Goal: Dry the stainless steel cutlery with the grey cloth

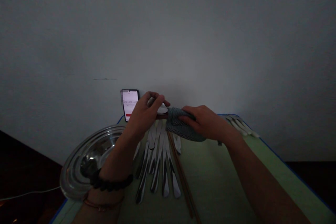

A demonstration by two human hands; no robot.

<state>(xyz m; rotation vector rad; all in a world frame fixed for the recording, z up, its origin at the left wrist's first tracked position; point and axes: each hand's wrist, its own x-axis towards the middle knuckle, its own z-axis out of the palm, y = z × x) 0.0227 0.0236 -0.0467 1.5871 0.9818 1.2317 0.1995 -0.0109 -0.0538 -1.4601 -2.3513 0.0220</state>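
Note:
My left hand (148,110) is closed on a shiny metal spoon (162,109), held above the far part of the table; the fingers partly hide its shape. A grey-blue cloth (180,126) is bunched in my right hand (203,120), whose fingers are closed on it. The cloth meets the spoon's right side and covers what lies inside its folds. Beneath both hands, several metal cutlery pieces (156,168) lie with their handles pointing toward me. Beside them rest brown chopsticks (185,182).
A wide steel basin (76,161) stands at the left, partly behind my left forearm. A lit phone (130,103) leans against the wall (168,42). Several white-handled utensils (243,126) lie at the far right of the green, blue-edged table (223,182).

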